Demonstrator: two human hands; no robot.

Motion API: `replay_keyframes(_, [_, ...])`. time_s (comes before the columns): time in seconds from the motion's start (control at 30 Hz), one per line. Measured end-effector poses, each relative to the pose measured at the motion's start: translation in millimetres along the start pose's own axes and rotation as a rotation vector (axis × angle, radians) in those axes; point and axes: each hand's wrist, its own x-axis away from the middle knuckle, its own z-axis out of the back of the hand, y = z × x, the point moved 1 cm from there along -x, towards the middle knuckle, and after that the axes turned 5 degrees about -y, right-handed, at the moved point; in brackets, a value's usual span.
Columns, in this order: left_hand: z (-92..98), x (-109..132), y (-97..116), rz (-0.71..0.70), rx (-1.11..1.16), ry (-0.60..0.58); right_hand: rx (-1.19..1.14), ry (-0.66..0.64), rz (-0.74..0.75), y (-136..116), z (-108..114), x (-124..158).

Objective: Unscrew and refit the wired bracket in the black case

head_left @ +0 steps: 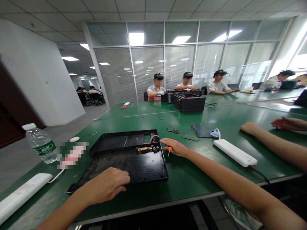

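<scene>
A black open equipment case (134, 166) lies before me, its two shallow halves side by side. A brass-coloured part (145, 149) sits along the middle, and thin wires (154, 138) show at the far right corner. My left hand (109, 185) is curled closed above the near half; what its fingers hold, if anything, is hidden. At the case's right edge, my right hand (174, 147) grips a small screwdriver with an orange handle (170, 149), its shaft pointing down. The fingertips of that hand reach to the case's corner near the wires.
A water bottle (42, 145) and a white power strip (25, 195) are at left. Another power strip (235, 152) lies right, near a co-worker's arm (271, 140). Flat scraps (173, 130) lie beyond the case. Black boxes (189, 103) stand farther off, with people seated behind.
</scene>
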Motion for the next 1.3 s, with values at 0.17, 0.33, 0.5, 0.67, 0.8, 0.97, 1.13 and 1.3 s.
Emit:
replay_keyframes(0.17, [-17.6, 0.7, 0.2, 0.016, -0.006, -0.029, -0.056, -0.052, 0.023, -9.1, -9.9, -3.9])
replay_keyframes(0.33, [-11.6, -14.3, -19.0, 0.135, 0.024, -0.087, -0.046, -0.030, 0.013, -5.0, -16.4, -6.3])
replay_keyframes(0.5, [15.4, -75.3, -26.8, -0.080, 0.034, 0.084, -0.053, 0.022, -0.030, -6.4, -16.1, -7.3])
replay_keyframes(0.67, [4.4, -142.0, -28.6, -0.262, -0.219, 0.146, 0.030, 0.061, -0.028, -9.9, -2.4, -3.3])
replay_keyframes(0.8, [-15.9, -157.6, -33.9, -0.318, -0.280, 0.169, 0.081, 0.108, -0.053, -6.2, 6.0, -0.9])
replay_keyframes(0.97, [-22.5, -154.9, -34.9, -0.322, -0.230, 0.219, 0.099, 0.090, -0.066, -3.9, 7.2, -0.8])
replay_keyframes(1.13, [-18.4, -156.8, -32.8, -0.257, -0.096, 0.290, 0.121, 0.115, -0.072, -5.4, 10.4, -0.9])
replay_keyframes(1.3, [-17.7, -161.6, -34.4, -0.192, 0.021, 0.350, 0.125, 0.136, -0.071, -2.4, 12.0, -0.2])
